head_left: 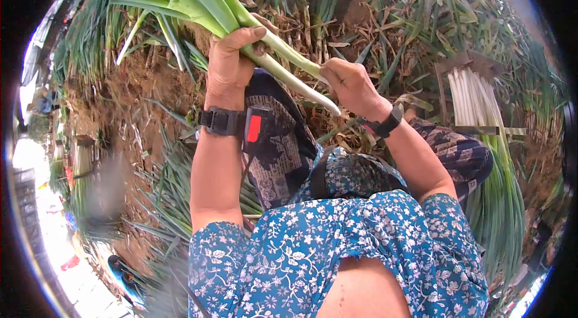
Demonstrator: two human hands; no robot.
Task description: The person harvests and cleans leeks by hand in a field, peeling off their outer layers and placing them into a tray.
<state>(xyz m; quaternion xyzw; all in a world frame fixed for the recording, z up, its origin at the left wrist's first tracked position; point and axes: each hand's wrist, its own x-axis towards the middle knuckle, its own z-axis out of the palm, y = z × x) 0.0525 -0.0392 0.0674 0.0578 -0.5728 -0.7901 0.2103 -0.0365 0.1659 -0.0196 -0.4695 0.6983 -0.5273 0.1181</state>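
From where I stand, the ground [141,176] spreads widest of all, brown and littered with dry scraps. Over it, ahead of the person, lies a big tangled heap [415,23] of green and withered leaves. In the midst of it the person is down low, sitting or squatting, I can't tell which, in a blue floral blouse [337,228] and dark patterned trousers [274,161], knees bent. By the right knee rests a neat bundle [475,101], white stalks set close together in a rack [472,66], green leaves trailing back past the right elbow.

The green onions [288,77] in hand come next: they slant across in front of the person above the knees, leaves fanned to the far left, two pale stalks pointing down to the right. The left hand [238,53] is wrapped round them where green turns to white, thumb across the top. The right hand [352,86] is nearly closed, fingers pinching at the end of the upper stalk; the lower stalk's tip sticks out free just beside it. Smallest are the black wrist straps [220,120], one on each wrist, and a red patch [254,128] by the left one.
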